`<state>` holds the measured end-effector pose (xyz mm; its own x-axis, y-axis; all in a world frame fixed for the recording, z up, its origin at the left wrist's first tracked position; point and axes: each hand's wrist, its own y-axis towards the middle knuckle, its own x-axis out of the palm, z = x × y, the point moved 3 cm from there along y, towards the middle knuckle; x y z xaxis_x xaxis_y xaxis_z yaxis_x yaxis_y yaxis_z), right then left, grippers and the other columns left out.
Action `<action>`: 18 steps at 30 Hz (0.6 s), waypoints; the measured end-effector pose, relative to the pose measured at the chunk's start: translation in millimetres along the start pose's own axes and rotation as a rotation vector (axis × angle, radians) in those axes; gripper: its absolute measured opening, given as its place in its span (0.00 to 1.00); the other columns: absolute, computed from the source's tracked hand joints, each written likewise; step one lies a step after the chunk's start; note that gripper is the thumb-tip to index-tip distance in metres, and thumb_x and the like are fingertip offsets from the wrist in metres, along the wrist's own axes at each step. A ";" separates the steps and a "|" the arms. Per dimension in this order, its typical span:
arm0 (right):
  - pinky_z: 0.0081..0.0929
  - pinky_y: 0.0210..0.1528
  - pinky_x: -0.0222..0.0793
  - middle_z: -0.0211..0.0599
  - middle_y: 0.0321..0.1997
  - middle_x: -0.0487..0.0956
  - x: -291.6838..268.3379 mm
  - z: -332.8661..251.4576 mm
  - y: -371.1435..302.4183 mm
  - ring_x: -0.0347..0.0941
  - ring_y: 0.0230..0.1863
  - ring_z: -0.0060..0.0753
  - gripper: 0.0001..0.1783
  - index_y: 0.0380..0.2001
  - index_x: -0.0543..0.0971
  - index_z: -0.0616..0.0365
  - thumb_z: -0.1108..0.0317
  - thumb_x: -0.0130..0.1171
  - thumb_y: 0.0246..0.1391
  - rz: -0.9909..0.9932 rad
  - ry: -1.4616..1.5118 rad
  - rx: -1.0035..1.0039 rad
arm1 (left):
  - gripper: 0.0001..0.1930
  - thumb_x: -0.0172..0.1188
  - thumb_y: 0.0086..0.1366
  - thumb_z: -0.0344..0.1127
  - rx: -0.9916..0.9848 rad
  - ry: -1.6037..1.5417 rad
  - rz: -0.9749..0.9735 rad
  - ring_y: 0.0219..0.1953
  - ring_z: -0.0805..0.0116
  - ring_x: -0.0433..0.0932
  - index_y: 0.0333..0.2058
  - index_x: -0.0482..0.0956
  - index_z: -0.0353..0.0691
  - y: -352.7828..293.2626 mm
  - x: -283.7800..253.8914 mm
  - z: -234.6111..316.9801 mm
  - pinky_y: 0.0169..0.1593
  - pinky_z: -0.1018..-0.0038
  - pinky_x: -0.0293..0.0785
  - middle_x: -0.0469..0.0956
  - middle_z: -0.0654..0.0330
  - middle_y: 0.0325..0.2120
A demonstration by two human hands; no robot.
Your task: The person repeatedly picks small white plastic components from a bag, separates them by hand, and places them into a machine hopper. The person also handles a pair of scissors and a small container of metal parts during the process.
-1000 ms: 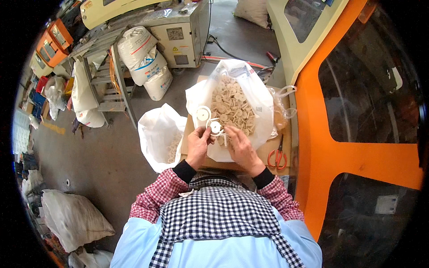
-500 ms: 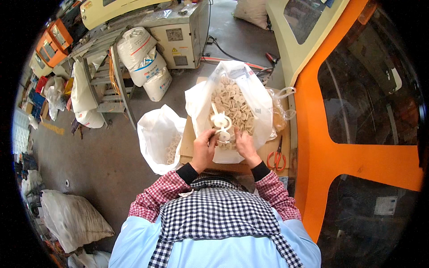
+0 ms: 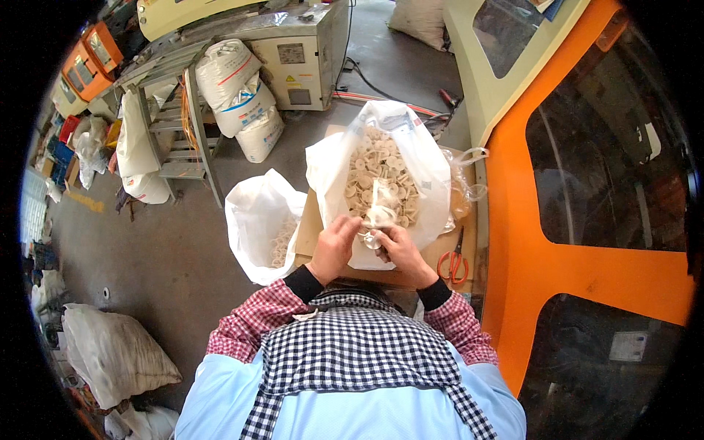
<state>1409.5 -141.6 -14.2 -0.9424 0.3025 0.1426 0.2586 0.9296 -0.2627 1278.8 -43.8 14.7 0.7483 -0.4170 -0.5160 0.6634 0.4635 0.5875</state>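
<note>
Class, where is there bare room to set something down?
Widest: floor between the small white bag, the metal steps and the bulging sack. Cardboard shows between the right hand and the scissors. Crowded: the large bag, heaped with pale pieces, the left hand at its near edge.

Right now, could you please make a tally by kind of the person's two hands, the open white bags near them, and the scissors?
Left hand and right hand: 2
Larger open white bag and smaller open white bag: 2
Red-handled scissors: 1
Total: 5
</note>
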 end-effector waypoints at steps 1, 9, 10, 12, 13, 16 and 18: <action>0.14 0.23 0.64 0.31 0.27 0.73 -7.1 19.5 5.8 0.70 0.23 0.19 0.06 0.33 0.70 0.60 0.68 0.50 0.59 -0.105 0.309 0.034 | 0.12 0.53 0.55 0.21 0.135 0.104 -0.110 0.32 0.52 0.75 0.39 0.73 0.32 -1.8 -1.9 4.0 0.34 0.67 0.73 0.72 0.50 0.30; 0.20 0.37 0.69 0.38 0.39 0.77 -54.4 4.4 31.6 0.74 0.37 0.27 0.18 0.49 0.67 0.63 0.64 0.50 0.58 0.544 -0.737 -0.314 | 0.08 0.55 0.58 0.26 -0.323 -0.202 -0.113 0.30 0.51 0.73 0.37 0.74 0.31 -4.8 11.9 -21.2 0.34 0.68 0.71 0.73 0.49 0.29; 0.23 0.41 0.71 0.38 0.42 0.77 -52.5 -14.9 28.0 0.74 0.42 0.29 0.20 0.51 0.67 0.63 0.65 0.50 0.58 0.681 -1.050 -0.451 | 0.07 0.55 0.59 0.27 -0.368 -0.226 -0.148 0.30 0.51 0.73 0.36 0.74 0.31 -4.5 9.9 -24.0 0.34 0.68 0.70 0.73 0.49 0.29; 0.24 0.46 0.69 0.38 0.45 0.76 -39.4 -42.5 25.4 0.73 0.45 0.31 0.19 0.51 0.69 0.63 0.70 0.51 0.56 0.427 -0.491 -0.551 | 0.07 0.56 0.58 0.27 -0.338 -0.260 -0.215 0.29 0.53 0.74 0.35 0.75 0.31 -3.1 6.9 -25.3 0.33 0.68 0.70 0.73 0.50 0.27; 0.24 0.47 0.69 0.39 0.45 0.76 -36.3 -53.5 24.2 0.73 0.46 0.32 0.18 0.50 0.70 0.62 0.72 0.52 0.55 0.310 -0.396 -0.570 | 0.07 0.56 0.58 0.27 -0.327 -0.270 -0.255 0.29 0.54 0.74 0.35 0.75 0.31 -1.8 4.4 -23.6 0.33 0.68 0.70 0.73 0.50 0.27; 0.25 0.47 0.69 0.42 0.46 0.76 -32.5 -77.3 18.5 0.73 0.45 0.35 0.16 0.46 0.75 0.61 0.79 0.53 0.51 -0.027 -0.468 -0.550 | 0.08 0.57 0.59 0.27 -0.256 -0.269 -0.311 0.24 0.66 0.72 0.37 0.75 0.33 -6.7 3.1 -33.0 0.29 0.74 0.69 0.72 0.55 0.25; 0.25 0.45 0.70 0.43 0.45 0.76 -29.8 -82.9 11.9 0.74 0.44 0.37 0.14 0.41 0.77 0.62 0.80 0.54 0.48 0.035 -0.640 -0.605 | 0.09 0.57 0.59 0.27 -0.230 -0.220 -0.253 0.23 0.66 0.72 0.39 0.75 0.33 -7.7 1.0 -34.3 0.28 0.75 0.69 0.72 0.55 0.24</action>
<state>1458.3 -122.1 57.6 -0.8228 0.3258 -0.4656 0.1869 0.9289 0.3197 1274.6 -20.9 -11.8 0.5589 -0.6860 -0.4658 0.8289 0.4775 0.2913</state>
